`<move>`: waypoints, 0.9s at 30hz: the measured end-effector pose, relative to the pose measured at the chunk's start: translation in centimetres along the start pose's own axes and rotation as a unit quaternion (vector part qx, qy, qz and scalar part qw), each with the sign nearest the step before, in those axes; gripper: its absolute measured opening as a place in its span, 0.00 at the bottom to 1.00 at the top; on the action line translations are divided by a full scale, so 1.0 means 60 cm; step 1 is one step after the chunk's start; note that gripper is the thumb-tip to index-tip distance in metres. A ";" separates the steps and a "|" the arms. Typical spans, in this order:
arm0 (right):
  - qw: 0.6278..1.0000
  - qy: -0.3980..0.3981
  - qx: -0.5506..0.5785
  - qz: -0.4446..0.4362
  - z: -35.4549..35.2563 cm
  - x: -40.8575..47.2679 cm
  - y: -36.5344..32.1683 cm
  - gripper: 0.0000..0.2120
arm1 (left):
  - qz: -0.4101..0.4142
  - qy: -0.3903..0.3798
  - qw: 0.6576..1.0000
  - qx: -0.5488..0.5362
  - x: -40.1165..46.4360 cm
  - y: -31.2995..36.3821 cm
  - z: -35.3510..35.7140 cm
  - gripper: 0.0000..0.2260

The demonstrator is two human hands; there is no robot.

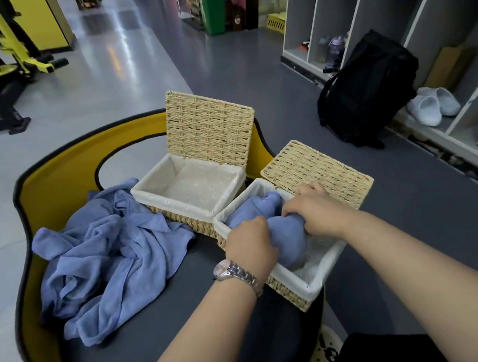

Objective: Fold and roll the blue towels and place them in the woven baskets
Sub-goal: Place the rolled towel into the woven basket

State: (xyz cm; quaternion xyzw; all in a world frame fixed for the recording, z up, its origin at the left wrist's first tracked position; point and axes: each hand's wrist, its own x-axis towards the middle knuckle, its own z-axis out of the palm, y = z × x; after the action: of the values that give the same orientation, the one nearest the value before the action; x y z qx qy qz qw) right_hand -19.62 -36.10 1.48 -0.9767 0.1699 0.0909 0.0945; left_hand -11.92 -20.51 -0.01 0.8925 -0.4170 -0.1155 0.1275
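Two woven baskets with white cloth liners and raised lids stand on a dark seat. The near basket (309, 286) holds rolled blue towels. My left hand (249, 245) and my right hand (314, 211) both grip one rolled blue towel (287, 236) inside it, one hand at each side. Another rolled blue towel (252, 206) lies behind it in the same basket. The far basket (156, 194) shows only its liner. A loose heap of blue towels (109, 255) lies to the left of the baskets.
The dark seat (167, 346) has a yellow curved backrest (53, 184) around its left and far side. A black backpack (367, 88) leans on grey shelving (422, 26) at the right, with white shoes (431, 105) beside it. Gym equipment stands far left.
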 end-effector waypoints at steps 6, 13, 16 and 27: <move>0.999 -0.007 -0.044 -0.007 0.024 0.004 -0.015 0.10 | 0.018 0.037 0.999 0.003 0.004 0.001 0.021 0.11; 0.998 -0.045 -0.028 -0.041 -0.001 -0.011 -0.025 0.18 | 0.027 0.063 0.998 -0.009 -0.001 0.008 0.030 0.19; 0.997 -0.030 -0.027 -0.068 0.011 -0.008 -0.028 0.18 | 0.017 0.058 0.998 -0.017 0.003 0.002 0.033 0.18; 0.997 0.003 -0.054 -0.057 0.047 0.007 -0.021 0.07 | 0.001 0.042 0.999 -0.026 0.006 0.002 0.033 0.15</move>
State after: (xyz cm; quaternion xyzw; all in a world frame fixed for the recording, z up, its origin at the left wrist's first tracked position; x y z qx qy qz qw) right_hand -19.24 -34.44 -1.16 -0.9887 0.1094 0.0915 0.0464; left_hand -12.38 -21.14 -1.87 0.8924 -0.4093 -0.0883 0.1680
